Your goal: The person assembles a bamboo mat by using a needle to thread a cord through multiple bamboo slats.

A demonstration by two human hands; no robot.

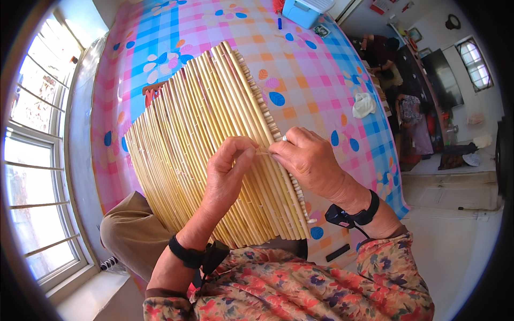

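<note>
A mat of yellow reed stalks point(182, 150), laid side by side and tied with thin thread, spreads over my lap and the sheet in front of me. Over its right part, my left hand point(227, 168) is closed in a pinch of thumb and forefinger. My right hand point(310, 163), with a ring on one finger, pinches at the mat's right edge, close to the left. Between the fingertips runs a thin pale thread point(262, 153); its ends are hidden by the fingers. Cut stalk ends form a stepped row along the right edge.
A checked, flowered sheet point(300, 59) covers the bed. On it are a blue box point(304, 13), a white cloth point(364, 105), a red item point(153, 94) by the mat and a black bar-shaped object point(338, 252). A barred window point(35, 155) is at left; other people point(409, 109) are at far right.
</note>
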